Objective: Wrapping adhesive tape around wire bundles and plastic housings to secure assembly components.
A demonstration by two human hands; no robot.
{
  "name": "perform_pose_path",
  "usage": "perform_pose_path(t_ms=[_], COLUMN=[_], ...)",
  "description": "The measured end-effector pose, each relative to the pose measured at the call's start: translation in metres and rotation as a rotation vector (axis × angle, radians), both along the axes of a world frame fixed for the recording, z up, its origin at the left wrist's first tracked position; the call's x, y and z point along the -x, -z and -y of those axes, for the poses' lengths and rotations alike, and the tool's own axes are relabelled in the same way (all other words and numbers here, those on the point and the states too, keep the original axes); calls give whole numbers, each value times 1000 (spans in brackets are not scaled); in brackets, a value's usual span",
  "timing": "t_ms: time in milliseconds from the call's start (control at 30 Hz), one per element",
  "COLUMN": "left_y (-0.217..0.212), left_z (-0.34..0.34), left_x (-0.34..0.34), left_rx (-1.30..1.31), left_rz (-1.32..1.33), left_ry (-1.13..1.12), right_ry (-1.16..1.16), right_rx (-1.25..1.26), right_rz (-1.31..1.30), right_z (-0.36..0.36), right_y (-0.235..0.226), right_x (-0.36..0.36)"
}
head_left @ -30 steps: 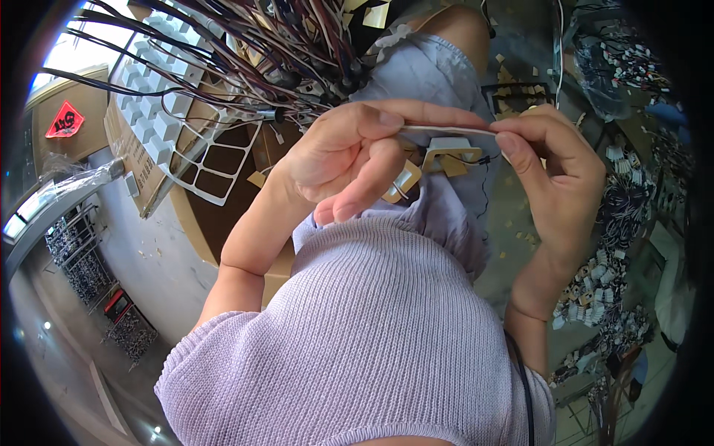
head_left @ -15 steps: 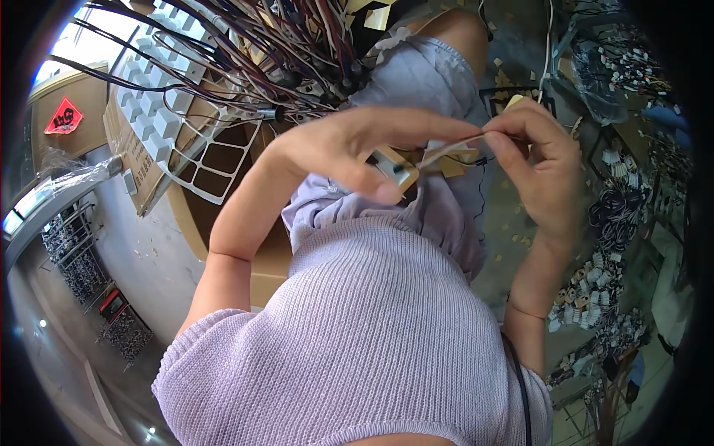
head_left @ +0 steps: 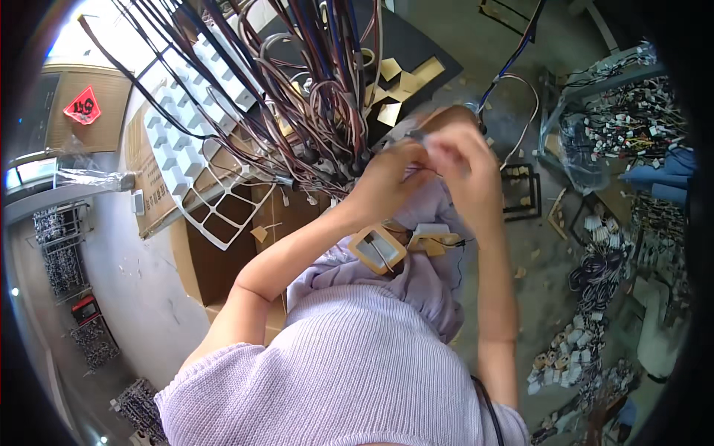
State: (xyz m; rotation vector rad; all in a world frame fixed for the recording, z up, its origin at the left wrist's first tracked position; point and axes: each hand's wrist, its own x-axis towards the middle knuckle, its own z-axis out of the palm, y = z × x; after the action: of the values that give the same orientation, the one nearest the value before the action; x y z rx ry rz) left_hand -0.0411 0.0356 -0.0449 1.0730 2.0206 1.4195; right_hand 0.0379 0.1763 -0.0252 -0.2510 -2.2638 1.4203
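My left hand (head_left: 390,178) is closed in front of my lap, its thumb and fingers drawn together around a thin cable. My right hand (head_left: 467,167) meets it fingertip to fingertip, its fingers smeared by motion. Blue, brown and white wires (head_left: 508,76) hang from the upper right down to behind the right hand. A small dark piece shows by the left fingertips, too blurred to name. Below the hands, a yellow-edged, box-shaped piece with a pale middle (head_left: 378,249) lies on my lap beside a second yellowish piece (head_left: 435,241).
A thick bundle of dark cables (head_left: 320,97) hangs ahead, beside a pale blocky rack (head_left: 178,141). A white grid frame (head_left: 216,215) leans over an open cardboard box (head_left: 195,260). Yellow scraps (head_left: 401,85) lie on a black surface. Heaps of wired connectors (head_left: 576,349) lie along the right.
Both hands have moved up and away from my body and come together. My left hand, stretched out before, is now curled. The lap pieces are uncovered, and my view has shifted.
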Motion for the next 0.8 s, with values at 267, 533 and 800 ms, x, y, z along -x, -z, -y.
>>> perform_pose_path(t_ms=[267,533,800], left_y=[20,16,22], left_z=[-6,-7,-2], left_x=[16,17,19], left_rx=[87,135,151], left_rz=[-358,-326,-340], left_ry=[-225,-247,-267], right_ry=[45,-172,50], right_rx=[-852,-620,-623], right_rz=[78,41,-70], right_z=[-42,-29,-43], right_y=[35,39,30], right_x=[152,139,138])
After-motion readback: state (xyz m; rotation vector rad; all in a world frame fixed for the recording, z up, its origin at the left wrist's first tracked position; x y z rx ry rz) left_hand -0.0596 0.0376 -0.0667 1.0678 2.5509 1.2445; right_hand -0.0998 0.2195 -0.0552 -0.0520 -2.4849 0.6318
